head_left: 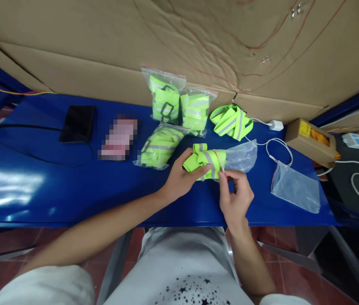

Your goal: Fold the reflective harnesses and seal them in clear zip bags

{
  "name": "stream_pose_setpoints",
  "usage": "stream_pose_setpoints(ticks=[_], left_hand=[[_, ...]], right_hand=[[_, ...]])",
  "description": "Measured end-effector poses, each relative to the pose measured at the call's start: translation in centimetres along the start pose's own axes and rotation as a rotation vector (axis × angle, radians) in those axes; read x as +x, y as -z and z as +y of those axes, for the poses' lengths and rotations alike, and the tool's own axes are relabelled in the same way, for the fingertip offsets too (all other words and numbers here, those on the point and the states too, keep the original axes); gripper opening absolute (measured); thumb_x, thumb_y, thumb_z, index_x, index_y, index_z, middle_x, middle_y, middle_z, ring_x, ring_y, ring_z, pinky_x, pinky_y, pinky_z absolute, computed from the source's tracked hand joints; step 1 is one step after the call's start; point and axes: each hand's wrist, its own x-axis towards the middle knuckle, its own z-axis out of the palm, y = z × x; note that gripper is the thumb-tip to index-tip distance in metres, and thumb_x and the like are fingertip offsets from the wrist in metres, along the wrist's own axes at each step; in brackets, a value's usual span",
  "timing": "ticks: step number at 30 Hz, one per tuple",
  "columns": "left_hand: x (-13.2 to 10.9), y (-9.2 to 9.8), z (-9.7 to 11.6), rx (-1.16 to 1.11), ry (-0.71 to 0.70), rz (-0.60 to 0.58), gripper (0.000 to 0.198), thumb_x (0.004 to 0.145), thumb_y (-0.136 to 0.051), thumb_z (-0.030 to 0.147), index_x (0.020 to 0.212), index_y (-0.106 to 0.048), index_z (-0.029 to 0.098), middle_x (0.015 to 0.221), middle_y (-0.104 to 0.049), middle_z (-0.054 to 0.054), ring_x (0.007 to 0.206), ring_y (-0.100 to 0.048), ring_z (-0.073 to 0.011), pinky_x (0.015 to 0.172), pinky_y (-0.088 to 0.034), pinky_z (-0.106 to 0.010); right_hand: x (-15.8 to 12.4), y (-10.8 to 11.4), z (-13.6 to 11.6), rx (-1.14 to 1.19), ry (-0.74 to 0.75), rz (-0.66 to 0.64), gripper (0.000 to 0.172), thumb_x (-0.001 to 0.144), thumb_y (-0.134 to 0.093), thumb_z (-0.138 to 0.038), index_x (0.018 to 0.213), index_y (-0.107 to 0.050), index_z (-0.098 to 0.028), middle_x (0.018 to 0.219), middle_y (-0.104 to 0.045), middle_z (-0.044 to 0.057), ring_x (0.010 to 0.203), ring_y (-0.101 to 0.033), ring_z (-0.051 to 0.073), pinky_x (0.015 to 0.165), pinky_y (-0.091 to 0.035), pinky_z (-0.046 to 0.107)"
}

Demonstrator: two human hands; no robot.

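Presently, left hand closed around a yellow-green roll of strap with grey stripe, thumb laid along its near side. Right hand pinching the edge of a clear bag between thumb and fingers, at the roll's 4 o'clock. Roll is just above the near part of the blue table; the bag's red-lined mouth crosses its right part and the bag body extends to 3 o'clock. How far the roll sits inside: cannot tell. Directions below taken from the roll. Packed bags of the same strap: lying bag between 9 and 10 o'clock, short bag near 12, tall bag at 11, leaning to the cardboard wall. Loose strap, folded in a heap, at 1 o'clock. White adapter at 2, its cable coiled near 3. Carton between 2 and 3, orange matter in its window. Flat bag between 3 and 4. Farther out, between 9 and 10: a pixelated pink item, then a black box with dark cord.
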Motion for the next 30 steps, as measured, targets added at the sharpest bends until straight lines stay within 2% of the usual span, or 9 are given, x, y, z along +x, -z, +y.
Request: stream_pose_setpoints(ticks=[4, 8, 10, 13, 17, 20, 24, 27, 30], left_hand=[[-0.3, 0.3, -0.1, 0.277, -0.197, -0.155, 0.031, 0.093, -0.072, 0.038, 0.115, -0.064, 0.018, 0.104, -0.07, -0.005, 0.093, -0.067, -0.0179, 0.082, -0.053, -0.028], [0.2, 1.0, -0.5, 0.439, -0.393, -0.264, 0.033, 0.097, -0.068, 0.034, 0.125, -0.062, 0.019, 0.139, -0.062, -0.014, 0.13, -0.06, -0.0281, 0.109, -0.051, -0.04], [0.6, 1.4, -0.9, 0.52, -0.437, -0.329, 0.032, 0.097, -0.067, 0.033, 0.125, -0.062, 0.02, 0.152, -0.051, -0.017, 0.131, -0.06, -0.0295, 0.109, -0.052, -0.043], [1.0, 2.0, -1.2, 0.621, -0.482, -0.443, 0.035, 0.098, -0.064, 0.03, 0.132, -0.06, 0.023, 0.162, -0.037, -0.017, 0.119, -0.066, -0.0259, 0.102, -0.058, -0.042], [0.8, 2.2, -0.7, 0.864, -0.548, -0.531, 0.057, 0.09, -0.057, 0.005, 0.144, -0.053, 0.024, 0.166, -0.035, -0.014, 0.142, -0.052, -0.0295, 0.112, -0.053, -0.045], [0.3, 1.6, 0.2, 1.189, -0.568, -0.505, 0.063, 0.083, -0.053, -0.004, 0.142, -0.054, 0.018, 0.162, -0.044, -0.015, 0.138, -0.054, -0.0337, 0.107, -0.056, -0.051], [-0.4, 0.7, 1.2, 1.509, -0.636, -0.391, 0.051, 0.095, -0.048, 0.003, 0.142, -0.056, 0.02, 0.161, -0.047, -0.014, 0.132, -0.057, -0.0396, 0.088, -0.06, -0.052], [-0.6, 0.7, 1.1, 1.471, -0.612, -0.351, 0.053, 0.096, -0.047, 0.005, 0.146, -0.054, 0.022, 0.157, -0.049, -0.016, 0.134, -0.055, -0.0402, 0.092, -0.059, -0.053], [-0.5, 1.2, 0.4, 1.178, -0.537, -0.338, 0.065, 0.09, -0.05, -0.001, 0.15, -0.051, 0.024, 0.157, -0.047, -0.018, 0.14, -0.051, -0.0372, 0.106, -0.053, -0.054]], right_hand=[[-0.3, -0.6, -1.0, 0.0, 0.003, 0.033, 0.005, 0.097, -0.066, -0.015, 0.097, -0.064, -0.019, 0.085, -0.067, -0.001, 0.075, -0.062, 0.011, 0.073, -0.053, 0.025], [-0.3, -0.8, -1.1, -0.013, -0.059, 0.037, 0.004, 0.097, -0.066, -0.016, 0.098, -0.063, -0.019, 0.085, -0.067, -0.001, 0.075, -0.063, 0.011, 0.074, -0.053, 0.025], [-0.4, -0.6, -0.6, 0.018, -0.102, 0.022, 0.002, 0.098, -0.065, -0.019, 0.099, -0.064, -0.019, 0.086, -0.067, 0.0, 0.077, -0.065, 0.012, 0.076, -0.054, 0.026], [-0.3, -0.2, 0.3, 0.09, -0.188, 0.044, 0.004, 0.1, -0.062, -0.023, 0.101, -0.063, -0.019, 0.088, -0.068, 0.001, 0.08, -0.066, 0.013, 0.076, -0.054, 0.027], [-0.1, 0.5, 0.8, 0.055, -0.132, -0.052, 0.005, 0.101, -0.061, -0.022, 0.103, -0.065, -0.02, 0.09, -0.068, 0.001, 0.082, -0.065, 0.013, 0.078, -0.054, 0.027], [-0.1, 0.6, 0.9, 0.01, -0.058, -0.127, 0.006, 0.101, -0.061, -0.021, 0.103, -0.066, -0.02, 0.091, -0.069, 0.001, 0.084, -0.066, 0.014, 0.081, -0.054, 0.029], [-0.1, 0.3, 1.0, 0.056, -0.159, -0.084, 0.005, 0.101, -0.062, -0.023, 0.102, -0.066, -0.02, 0.092, -0.071, 0.001, 0.083, -0.068, 0.014, 0.079, -0.055, 0.027], [-0.2, 0.0, 0.7, 0.03, -0.096, -0.127, 0.006, 0.101, -0.061, -0.022, 0.103, -0.066, -0.02, 0.093, -0.071, 0.002, 0.085, -0.068, 0.014, 0.08, -0.055, 0.027], [-0.4, -0.2, -0.2, -0.019, 0.003, -0.127, 0.01, 0.101, -0.06, -0.018, 0.109, -0.065, -0.02, 0.095, -0.071, 0.003, 0.089, -0.068, 0.016, 0.082, -0.055, 0.03]])
